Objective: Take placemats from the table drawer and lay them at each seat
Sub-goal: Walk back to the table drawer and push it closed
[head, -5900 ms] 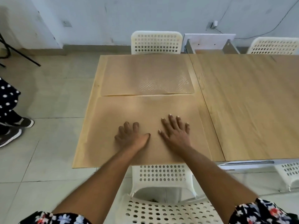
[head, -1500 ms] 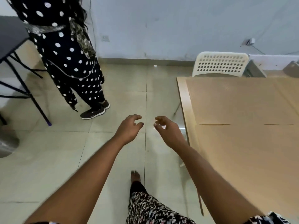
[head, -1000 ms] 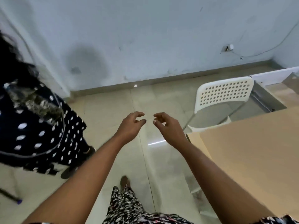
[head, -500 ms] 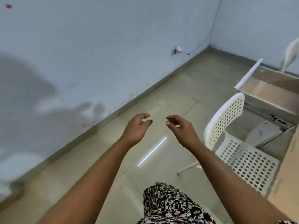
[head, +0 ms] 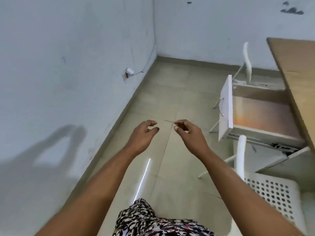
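Observation:
My left hand (head: 142,134) and my right hand (head: 190,135) hang in the air above the floor, fingers loosely curled and apart, holding nothing. To their right the table drawer (head: 225,106) stands pulled out, with its white front panel and handle facing me. Brown placemat sheets (head: 262,116) lie flat inside it. The wooden table (head: 296,65) runs along the right edge of the view. The placemats laid on the table top are out of sight.
One white perforated chair (head: 272,193) stands at the near right, just below the open drawer. Another white chair (head: 247,65) stands beyond the drawer. A pale wall with a socket (head: 128,73) runs close on the left, leaving a strip of tiled floor (head: 163,92).
My view has swung from the placemats on the table, past a person in a dotted dress, round the table's end. The open drawer has come into sight. Both hands stayed empty.

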